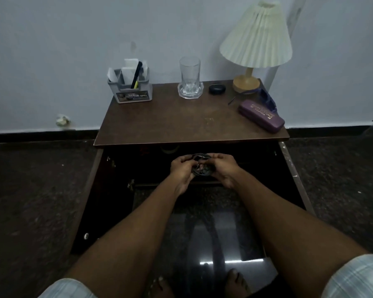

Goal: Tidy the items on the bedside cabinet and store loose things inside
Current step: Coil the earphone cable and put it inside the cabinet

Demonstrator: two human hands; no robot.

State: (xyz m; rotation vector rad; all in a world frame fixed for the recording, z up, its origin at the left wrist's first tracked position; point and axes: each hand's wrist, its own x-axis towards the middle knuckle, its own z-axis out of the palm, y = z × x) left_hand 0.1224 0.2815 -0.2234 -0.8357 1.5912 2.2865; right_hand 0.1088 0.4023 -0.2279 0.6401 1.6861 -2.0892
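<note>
Holding a coiled dark cable (201,165) between both hands in front of the open bedside cabinet (192,119) – left hand (182,168) pinching the left side of the coil, right hand (223,167) closed on the right side, both fingers curled onto it, hands nearly touching across the bundle. Cable bundle sits low, below the cabinet top edge, at the mouth of the dark inner compartment; interior too dark to make out contents. Both doors swung out – left door (91,196) with a small round knob near its lower end, right door (293,175) seen edge-on. On the top: grey desk organiser (130,88) at back left with white papers and a black pen standing in it, clear drinking glass (190,76) upright on a clear coaster (190,91) at back centre, small black round case (217,88) just right of the coaster, lamp (255,39) with pleated cream shade and wooden base at back right corner, purple glasses case (261,115) lying closed near the right front, blue-framed glasses (266,97) resting just behind the case, touching the lamp base side. Front and middle of the wooden top bare. Bare forearms reaching from bottom of view, checked shorts at both lower corners, bare feet on glossy dark floor
</note>
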